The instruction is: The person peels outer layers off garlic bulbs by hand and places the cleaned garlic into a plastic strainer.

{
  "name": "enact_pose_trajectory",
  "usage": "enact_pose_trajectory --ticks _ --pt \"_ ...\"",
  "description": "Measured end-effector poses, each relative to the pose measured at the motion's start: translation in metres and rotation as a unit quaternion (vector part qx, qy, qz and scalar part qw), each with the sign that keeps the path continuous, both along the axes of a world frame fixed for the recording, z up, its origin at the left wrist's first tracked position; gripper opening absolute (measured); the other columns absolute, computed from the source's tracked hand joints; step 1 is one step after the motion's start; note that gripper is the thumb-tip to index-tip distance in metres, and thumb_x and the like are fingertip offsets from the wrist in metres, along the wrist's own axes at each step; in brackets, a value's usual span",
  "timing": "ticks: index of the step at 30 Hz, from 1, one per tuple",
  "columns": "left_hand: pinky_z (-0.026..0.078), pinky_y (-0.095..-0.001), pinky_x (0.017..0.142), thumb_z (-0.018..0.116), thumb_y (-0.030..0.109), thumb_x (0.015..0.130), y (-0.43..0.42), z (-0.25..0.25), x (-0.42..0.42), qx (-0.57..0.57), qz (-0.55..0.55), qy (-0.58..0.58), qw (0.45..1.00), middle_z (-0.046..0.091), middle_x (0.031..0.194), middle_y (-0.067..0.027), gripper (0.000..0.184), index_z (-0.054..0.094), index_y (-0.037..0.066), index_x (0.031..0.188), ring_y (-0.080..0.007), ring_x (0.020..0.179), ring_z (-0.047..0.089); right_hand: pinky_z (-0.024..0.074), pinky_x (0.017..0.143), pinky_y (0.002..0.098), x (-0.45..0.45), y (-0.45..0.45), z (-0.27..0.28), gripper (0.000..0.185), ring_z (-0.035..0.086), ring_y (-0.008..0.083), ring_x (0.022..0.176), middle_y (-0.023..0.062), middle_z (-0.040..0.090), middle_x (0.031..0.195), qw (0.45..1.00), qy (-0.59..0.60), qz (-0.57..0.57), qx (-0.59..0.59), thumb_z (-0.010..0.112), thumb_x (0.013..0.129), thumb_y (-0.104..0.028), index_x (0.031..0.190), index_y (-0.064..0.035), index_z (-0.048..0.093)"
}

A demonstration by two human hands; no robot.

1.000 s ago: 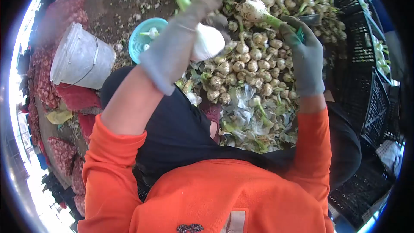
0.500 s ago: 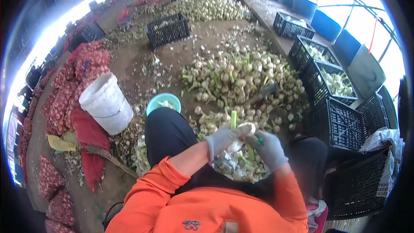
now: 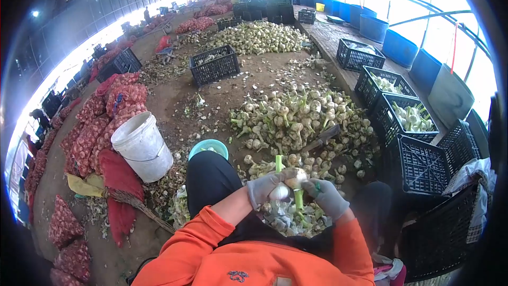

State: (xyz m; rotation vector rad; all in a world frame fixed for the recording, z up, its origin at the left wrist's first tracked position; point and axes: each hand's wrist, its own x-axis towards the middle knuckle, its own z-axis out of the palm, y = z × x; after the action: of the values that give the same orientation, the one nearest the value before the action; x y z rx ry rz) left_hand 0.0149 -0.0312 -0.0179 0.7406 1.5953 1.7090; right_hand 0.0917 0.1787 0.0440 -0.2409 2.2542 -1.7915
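My left hand (image 3: 266, 187), in a grey glove, is closed around garlic. A clean white garlic bulb (image 3: 280, 193) shows under its fingers, and a cut green stem (image 3: 279, 163) sticks up above them. Between my hands is a brownish, unpeeled garlic bulb (image 3: 298, 178) with its green stem pointing down. My right hand (image 3: 330, 199), gloved as well, has its fingers bent and pressed against that bulb's right side; a bit of green shows at the fingers. Below lies a heap of peeled skins and leaves (image 3: 291, 217).
Ahead is a pile of garlic (image 3: 301, 116) with a flat wooden-looking piece (image 3: 323, 136) on it. A turquoise basket (image 3: 209, 147) sits by my knee, left of it a white bucket (image 3: 142, 145) and red net sacks (image 3: 90, 137). Black crates (image 3: 410, 116) line the right.
The view has tilted up, showing more of the shed. The brownish bulb now shows plainly between my hands, with its stem hanging down; my right hand has shifted slightly.
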Motion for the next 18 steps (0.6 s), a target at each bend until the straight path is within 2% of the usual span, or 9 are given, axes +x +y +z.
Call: enact_pose_trajectory --ticks 2,5,6,8,9,12,13,16,18 --pt "0.037 -0.0431 0.097 0.049 0.029 0.091 0.0 0.031 0.011 -0.061 0.012 0.13 0.99 0.054 0.125 -0.0093 0.044 0.051 0.009 0.131 -0.0263 0.112 0.05 0.0464 0.078 0.0271 -0.001 0.002 -0.004 0.037 0.056 0.0074 0.084 -0.0011 0.066 0.094 0.996 -0.024 -0.041 -0.074 0.056 0.099 -0.034 0.109 -0.0001 0.066" --pt "0.048 -0.0316 0.086 0.061 0.032 0.09 0.005 0.058 0.019 0.019 0.069 0.107 0.992 0.061 0.118 -0.008 0.046 0.054 0.004 0.127 -0.0181 0.102 0.059 0.047 0.081 0.0256 -0.001 0.008 -0.018 0.041 0.059 0.0092 0.09 0.0011 0.067 0.099 0.995 -0.011 -0.032 -0.098 0.059 0.097 -0.037 0.116 -0.0021 0.065" --pt "0.049 -0.0302 0.086 0.063 0.03 0.09 0.005 0.046 0.013 -0.039 0.044 0.297 0.953 0.062 0.117 -0.0078 0.047 0.053 0.004 0.128 -0.0169 0.101 0.061 0.0478 0.079 0.0255 -0.004 0.01 -0.03 0.04 0.06 0.0096 0.088 0.0022 0.067 0.099 0.99 -0.029 -0.043 -0.134 0.06 0.096 -0.037 0.116 -0.0027 0.065" --pt "0.051 -0.0275 0.086 0.068 0.027 0.09 0.004 0.021 0.001 -0.142 0.095 0.666 0.726 0.065 0.116 -0.0074 0.05 0.051 0.004 0.131 -0.0144 0.1 0.063 0.0491 0.076 0.0266 -0.006 0.009 -0.038 0.037 0.06 0.0099 0.085 0.0047 0.068 0.098 0.998 0.045 -0.031 0.026 0.061 0.096 -0.033 0.116 -0.0016 0.065" --pt "0.051 -0.0276 0.086 0.068 0.027 0.09 0.01 0.014 0.0 -0.12 0.114 0.572 0.803 0.065 0.115 -0.0065 0.05 0.051 0.005 0.132 -0.0143 0.099 0.063 0.0497 0.074 0.0276 -0.008 0.006 -0.041 0.036 0.061 0.0109 0.083 0.0059 0.068 0.097 0.992 0.085 -0.052 0.08 0.062 0.095 -0.031 0.115 -0.0011 0.065" --pt "0.049 -0.0257 0.085 0.063 0.033 0.094 0.017 -0.002 -0.006 -0.062 0.105 0.336 0.934 0.065 0.106 -0.0026 0.047 0.052 0.009 0.132 -0.0127 0.099 0.06 0.051 0.071 0.0313 -0.013 -0.007 -0.052 0.032 0.064 0.0157 0.08 0.0095 0.069 0.093 0.945 0.193 -0.175 0.195 0.066 0.091 -0.026 0.111 0.0 0.065" --pt "0.048 -0.0253 0.084 0.061 0.035 0.095 0.015 -0.015 -0.016 -0.106 0.071 0.315 0.941 0.064 0.104 -0.0021 0.046 0.053 0.008 0.132 -0.0125 0.099 0.06 0.0513 0.072 0.0346 -0.006 -0.014 -0.023 0.031 0.067 0.0232 0.084 0.014 0.069 0.095 0.91 0.266 -0.193 0.252 0.069 0.087 -0.023 0.109 -0.0012 0.065" --pt "0.047 -0.0264 0.083 0.059 0.043 0.095 0.009 -0.031 -0.025 -0.132 0.042 0.342 0.929 0.064 0.107 -0.0043 0.052 0.055 0.007 0.132 -0.0131 0.096 0.059 0.0511 0.071 0.0358 -0.022 -0.008 -0.043 0.027 0.067 0.0283 0.086 0.017 0.068 0.097 0.863 0.331 -0.112 0.366 0.069 0.086 -0.02 0.108 -0.0039 0.067" --pt "0.048 -0.0274 0.084 0.063 0.04 0.093 0.004 -0.049 -0.03 -0.108 0.045 0.233 0.965 0.065 0.109 -0.0052 0.054 0.053 0.007 0.133 -0.0133 0.095 0.06 0.0502 0.071 0.0339 -0.017 -0.009 -0.045 0.023 0.066 0.0226 0.081 0.0175 0.068 0.096 0.914 0.246 -0.104 0.305 0.065 0.088 -0.017 0.108 -0.0045 0.067"
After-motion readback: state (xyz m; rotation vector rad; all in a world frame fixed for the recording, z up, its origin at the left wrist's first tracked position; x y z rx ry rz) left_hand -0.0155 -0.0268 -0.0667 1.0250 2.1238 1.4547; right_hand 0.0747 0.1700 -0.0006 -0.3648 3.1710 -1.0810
